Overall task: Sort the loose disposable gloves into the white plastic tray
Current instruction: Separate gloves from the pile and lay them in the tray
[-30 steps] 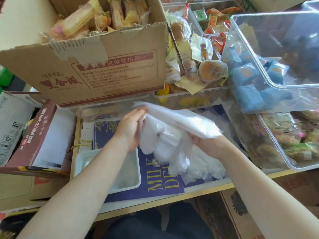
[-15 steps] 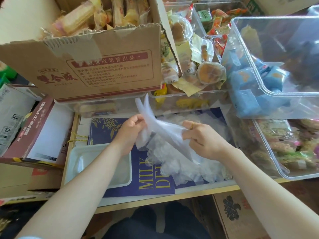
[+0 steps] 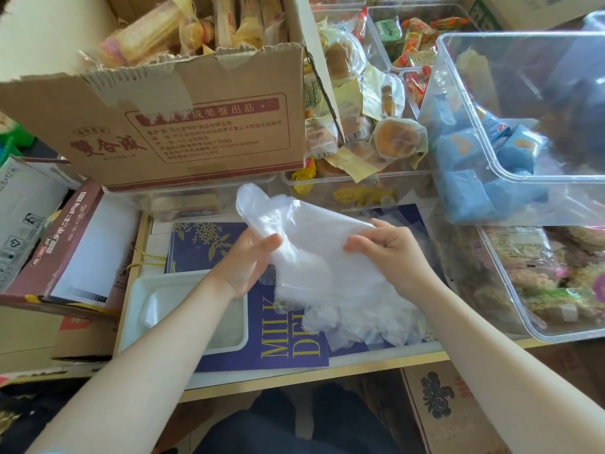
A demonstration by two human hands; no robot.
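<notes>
A clear disposable glove (image 3: 301,227) is stretched between both hands above the table. My left hand (image 3: 250,263) pinches its finger end, whose tip sticks up to the left. My right hand (image 3: 389,253) grips its cuff end. Under them lies a heap of loose clear gloves (image 3: 353,316) on a blue bag. The white plastic tray (image 3: 137,299) sits lower left on the table, partly hidden by my left forearm, with something clear lying inside it.
A torn cardboard box of snacks (image 3: 183,126) stands behind the tray. Clear bins of packaged food (image 3: 510,191) crowd the right and back. A maroon box (image 3: 62,244) lies at the left. The blue bag (image 3: 281,352) covers the table's middle.
Both hands have pulled one glove out of the heap and spread it flatter between them. The right hand shifted from the bundle's underside to the glove's cuff end.
</notes>
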